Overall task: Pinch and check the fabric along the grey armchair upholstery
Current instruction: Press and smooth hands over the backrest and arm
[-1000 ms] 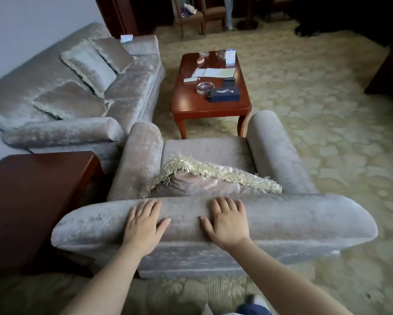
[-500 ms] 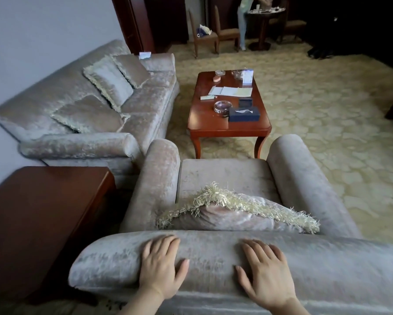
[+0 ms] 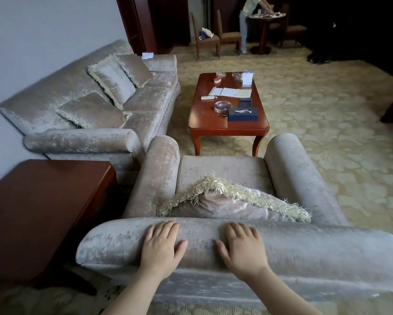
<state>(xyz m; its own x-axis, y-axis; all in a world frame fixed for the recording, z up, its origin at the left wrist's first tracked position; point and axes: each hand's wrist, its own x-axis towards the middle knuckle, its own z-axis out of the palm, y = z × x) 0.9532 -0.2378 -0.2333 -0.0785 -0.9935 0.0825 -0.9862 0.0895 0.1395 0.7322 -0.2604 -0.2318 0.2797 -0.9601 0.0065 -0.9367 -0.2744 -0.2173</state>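
The grey velvet armchair (image 3: 327, 253) stands right in front of me, seen from behind its rolled backrest. My left hand (image 3: 160, 248) lies flat on the top of the backrest, fingers spread, thumb pointing right. My right hand (image 3: 243, 251) lies flat on the same roll a little to the right, thumb pointing left. Neither hand pinches the fabric. A fringed grey cushion (image 3: 227, 203) leans on the seat just beyond the backrest. The two rolled armrests run away from me on either side.
A dark wooden side table (image 3: 39, 205) stands left of the armchair. A matching grey sofa (image 3: 95, 114) with cushions lines the left wall. A wooden coffee table (image 3: 216, 126) with papers, boxes and an ashtray stands ahead. A person stands at a far table.
The view has tilted up and back down, so the room shifted in frame. Both hands stay flat on the backrest, roughly the same distance apart.
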